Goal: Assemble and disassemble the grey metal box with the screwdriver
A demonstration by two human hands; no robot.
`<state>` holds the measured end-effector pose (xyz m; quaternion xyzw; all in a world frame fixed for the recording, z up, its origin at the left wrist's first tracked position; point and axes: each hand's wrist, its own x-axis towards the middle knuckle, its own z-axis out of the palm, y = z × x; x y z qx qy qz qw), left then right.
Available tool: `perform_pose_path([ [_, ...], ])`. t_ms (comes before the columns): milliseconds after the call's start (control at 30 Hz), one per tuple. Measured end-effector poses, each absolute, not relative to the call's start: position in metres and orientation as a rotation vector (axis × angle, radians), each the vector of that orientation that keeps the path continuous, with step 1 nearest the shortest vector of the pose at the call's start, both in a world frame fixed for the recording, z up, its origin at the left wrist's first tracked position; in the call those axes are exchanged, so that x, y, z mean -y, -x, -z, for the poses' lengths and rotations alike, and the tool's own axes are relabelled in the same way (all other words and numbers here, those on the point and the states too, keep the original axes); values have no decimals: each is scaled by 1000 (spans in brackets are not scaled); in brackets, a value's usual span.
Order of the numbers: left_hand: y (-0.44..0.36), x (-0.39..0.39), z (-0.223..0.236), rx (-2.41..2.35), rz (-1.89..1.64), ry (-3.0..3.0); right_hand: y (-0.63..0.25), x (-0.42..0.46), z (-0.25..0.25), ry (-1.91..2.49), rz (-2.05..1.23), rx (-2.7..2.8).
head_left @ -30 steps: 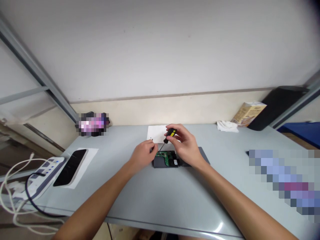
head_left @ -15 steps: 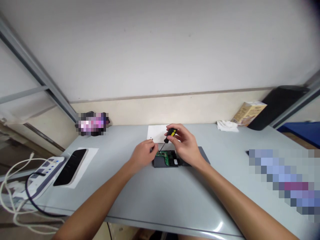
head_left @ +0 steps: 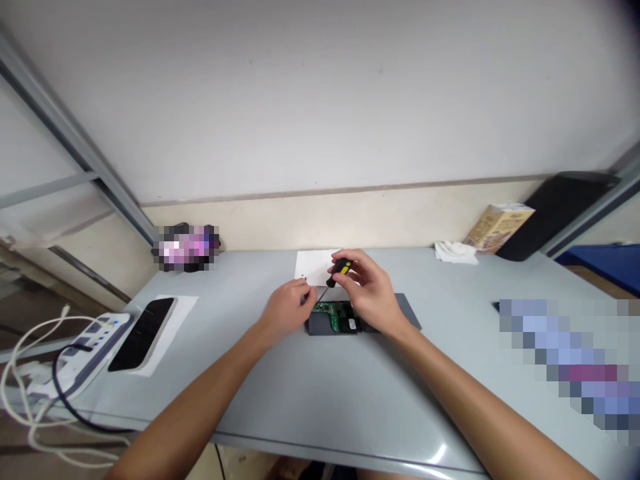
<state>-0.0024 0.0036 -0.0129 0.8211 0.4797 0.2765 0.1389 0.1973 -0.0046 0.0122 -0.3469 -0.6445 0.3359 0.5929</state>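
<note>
A screwdriver (head_left: 341,271) with a black and yellow handle is held tilted in my right hand (head_left: 370,290), its thin shaft slanting down to the left. The tip ends close to the fingers of my left hand (head_left: 289,308), near a green circuit board (head_left: 327,309). That board sits in an opened dark grey device (head_left: 320,325) on the desk. My left hand's fingers are pinched together at the device's upper left corner; what they hold, if anything, is hidden. A flat dark grey panel (head_left: 409,310) lies partly behind my right hand.
White paper (head_left: 315,265) with tiny dark bits lies behind the device. At left are a phone (head_left: 143,333) on paper and a power strip (head_left: 93,353) with cables. A tissue (head_left: 456,252), a carton (head_left: 500,227) and a black cylinder-like object (head_left: 557,213) stand back right.
The screwdriver's tip has shifted very slightly left, towards my left fingers. Both hands otherwise stay in almost the same place, and the device has not visibly moved.
</note>
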Motion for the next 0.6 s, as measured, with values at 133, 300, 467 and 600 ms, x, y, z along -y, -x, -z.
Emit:
perform_pose_path([
  [133,2,-3,13,-1386,-802,-2382,-199,4,-12,809,-773,1498],
  [300,3,-4,12,-1393,-801,-2381,-201,2,-12,826,-753,1490],
  [467,2,-4,12,-1408,-791,-2374,-200,3,-10,823,-775,1484],
  [600,2,-4,12,-1405,-782,-2376,-200,3,-10,833,-786,1480],
])
